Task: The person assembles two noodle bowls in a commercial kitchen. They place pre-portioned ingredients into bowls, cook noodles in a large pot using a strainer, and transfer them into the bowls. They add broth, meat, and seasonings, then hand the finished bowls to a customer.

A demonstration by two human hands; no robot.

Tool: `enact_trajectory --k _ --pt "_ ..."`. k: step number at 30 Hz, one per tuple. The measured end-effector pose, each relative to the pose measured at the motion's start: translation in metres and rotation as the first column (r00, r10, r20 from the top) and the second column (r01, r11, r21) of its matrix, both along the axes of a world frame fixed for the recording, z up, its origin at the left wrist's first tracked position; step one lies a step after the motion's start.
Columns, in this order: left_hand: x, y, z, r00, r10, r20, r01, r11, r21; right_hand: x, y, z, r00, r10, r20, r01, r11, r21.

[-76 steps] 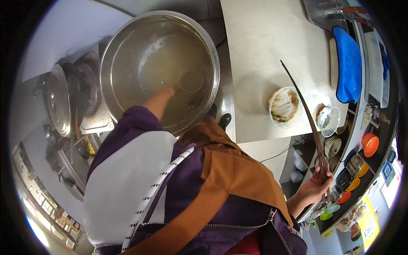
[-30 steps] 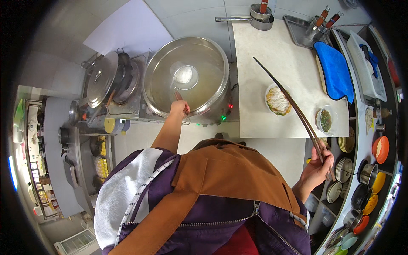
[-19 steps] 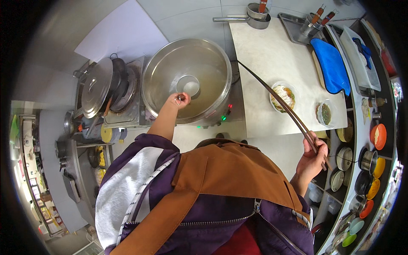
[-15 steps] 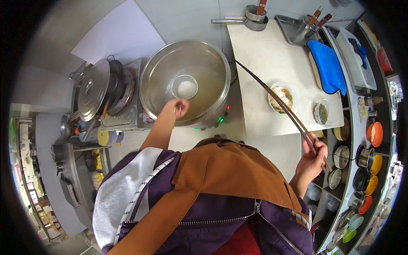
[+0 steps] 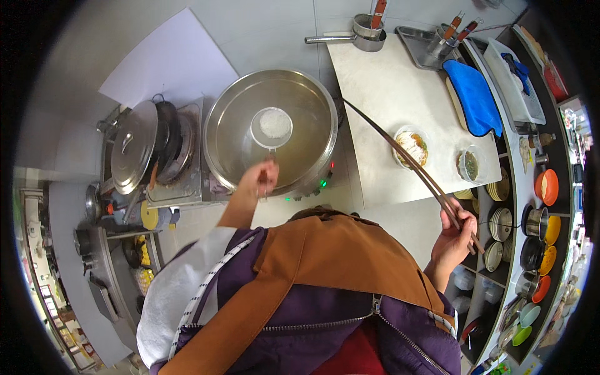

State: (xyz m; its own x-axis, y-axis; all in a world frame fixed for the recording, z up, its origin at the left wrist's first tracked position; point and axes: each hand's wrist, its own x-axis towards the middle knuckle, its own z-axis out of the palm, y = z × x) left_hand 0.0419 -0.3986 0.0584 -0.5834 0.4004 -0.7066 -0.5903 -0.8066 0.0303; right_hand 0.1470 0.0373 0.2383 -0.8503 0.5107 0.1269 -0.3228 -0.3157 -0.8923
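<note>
My left hand point(image 5: 261, 179) is closed around the handle of a round strainer point(image 5: 257, 135) over the inside of a large steel pot point(image 5: 317, 115). A clump of white noodles point(image 5: 274, 124) sits in the strainer, and cloudy liquid shows below. My right hand point(image 5: 458, 230) grips a pair of very long dark chopsticks point(image 5: 420, 172). Their thin ends point up and left across the counter, touching nothing that I can make out. Beneath them stands a clear bowl point(image 5: 412, 147) of white noodles with orange and green topping. Closer to the counter's right edge is a small clear tub point(image 5: 467, 165) of green bits in liquid.
To the pot's left is a stove point(image 5: 170, 197) with a black wok and a large metal lid point(image 5: 134, 148). The pale counter point(image 5: 381, 81) carries small saucepans point(image 5: 370, 41), a metal tray and a blue cloth point(image 5: 473, 100). Shelves of dishes line the right side.
The strainer appears raised and shifted slightly toward the pot's far side, with more of its handle showing. My left hand has come toward me. My right hand still holds the chopsticks, nearly unmoved.
</note>
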Motion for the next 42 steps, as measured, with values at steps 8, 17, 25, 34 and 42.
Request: enact_trajectory --k 8,17,25,34,42 --pt "-0.098 0.004 -0.017 0.843 0.345 0.414 -0.397 0.917 0.044 -0.004 -0.01 0.002 1.0 0.027 -0.01 -0.026 0.999 0.018" --pt "0.025 -0.002 0.007 0.995 -0.082 0.051 0.095 0.934 -0.343 -0.001 -0.02 0.005 1.0 -0.029 -0.006 0.029 1.0 0.004" --pt "-0.044 -0.013 -0.006 0.989 0.117 0.086 -0.138 0.941 0.309 -0.005 -0.031 0.006 0.999 0.028 -0.041 -0.028 1.0 0.001" --pt "0.032 -0.022 0.106 0.974 -0.133 -0.184 0.066 0.94 -0.335 -0.002 -0.033 0.013 0.997 0.025 -0.072 -0.023 0.999 0.036" --pt "0.048 -0.006 0.157 0.939 -0.174 -0.297 -0.056 0.774 -0.631 -0.009 -0.037 0.013 0.999 0.033 -0.038 -0.035 0.998 -0.049"
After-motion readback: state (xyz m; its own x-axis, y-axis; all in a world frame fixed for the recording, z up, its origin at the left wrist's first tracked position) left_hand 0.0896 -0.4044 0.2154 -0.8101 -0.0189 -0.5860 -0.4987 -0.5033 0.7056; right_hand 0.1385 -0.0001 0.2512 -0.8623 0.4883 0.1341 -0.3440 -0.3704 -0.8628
